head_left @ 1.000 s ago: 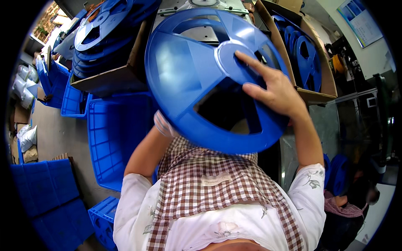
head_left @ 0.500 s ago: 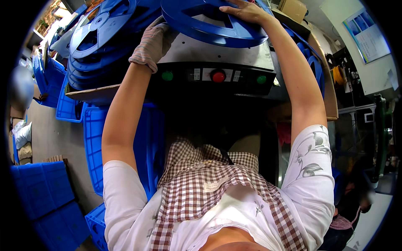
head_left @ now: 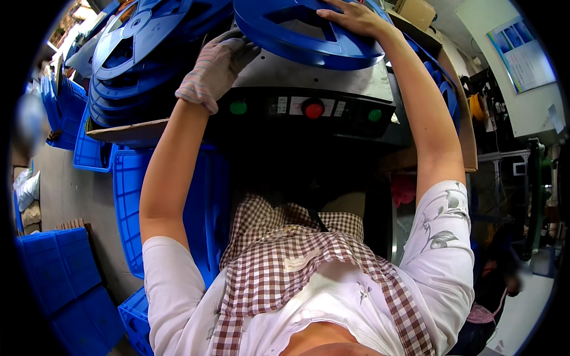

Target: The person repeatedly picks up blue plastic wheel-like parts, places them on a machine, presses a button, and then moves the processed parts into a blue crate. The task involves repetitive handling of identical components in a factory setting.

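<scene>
A large blue plastic reel [head_left: 285, 44] with wide cut-outs lies over the top of a machine [head_left: 267, 74] with a pale metal plate. My right hand [head_left: 356, 19] is bare and grips the reel at its right side, the thumb over the edge of a cut-out; its other fingertips are partly hidden. My left hand [head_left: 211, 71] wears a striped knit glove with greyish fingers. Its fingers are stretched out just off the reel's left rim, with nothing in them. Left of that hand stands a stack of similar blue reels [head_left: 127, 77].
The machine's front carries a red button [head_left: 313, 108] between two green buttons [head_left: 238, 107]. A cardboard edge [head_left: 127, 132] juts out below the stack. Blue crates [head_left: 127, 207] stand at my left, and a cardboard box [head_left: 466, 127] with more blue reels at my right.
My left hand has come off the reel's left rim and moved a little left, its fingers opening. My right hand stays on the reel, which has shifted slightly right in view.
</scene>
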`<act>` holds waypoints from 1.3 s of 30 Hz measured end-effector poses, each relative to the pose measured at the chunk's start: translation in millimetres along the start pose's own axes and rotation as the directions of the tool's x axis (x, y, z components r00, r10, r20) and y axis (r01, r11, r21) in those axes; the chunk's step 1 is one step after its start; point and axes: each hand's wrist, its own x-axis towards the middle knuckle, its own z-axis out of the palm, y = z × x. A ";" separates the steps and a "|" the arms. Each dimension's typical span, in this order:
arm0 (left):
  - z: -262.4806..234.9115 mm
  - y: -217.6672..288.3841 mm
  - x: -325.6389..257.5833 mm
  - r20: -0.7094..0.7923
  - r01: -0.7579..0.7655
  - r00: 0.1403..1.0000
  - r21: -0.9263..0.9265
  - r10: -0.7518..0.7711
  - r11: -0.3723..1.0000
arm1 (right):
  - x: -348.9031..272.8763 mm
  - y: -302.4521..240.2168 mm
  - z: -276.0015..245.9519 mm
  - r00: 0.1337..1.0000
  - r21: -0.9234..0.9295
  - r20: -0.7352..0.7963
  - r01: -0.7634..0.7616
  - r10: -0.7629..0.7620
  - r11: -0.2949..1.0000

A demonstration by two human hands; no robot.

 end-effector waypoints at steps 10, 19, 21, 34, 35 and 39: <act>-24.3 -40.0 -98.3 -0.020 -0.083 0.857 0.981 0.515 0.176 | -173.2 75.1 57.3 0.860 0.478 -0.426 -0.051 0.282 0.877; -71.0 -89.3 -81.7 -0.022 -0.020 0.941 0.993 0.337 0.119 | -200.9 79.0 132.6 0.868 0.504 -0.403 -0.054 0.290 0.862; -61.6 -84.2 -85.5 0.010 -0.128 0.922 0.951 0.386 0.281 | -202.9 70.3 125.9 0.884 0.380 -0.393 -0.096 0.254 0.920; 8.5 -56.8 -158.5 -0.245 0.074 0.902 0.899 0.356 0.431 | -317.9 316.4 98.7 0.538 0.177 -0.494 -0.707 0.683 0.685; 11.1 -56.9 -167.6 -0.281 0.098 0.897 0.879 0.340 0.466 | -320.7 327.7 97.8 0.497 0.105 -0.477 -0.786 0.724 0.609; 7.2 -55.8 -187.8 -0.287 0.121 0.886 0.902 0.364 0.415 | -318.9 391.6 107.9 0.398 0.258 -0.276 -0.846 0.875 0.466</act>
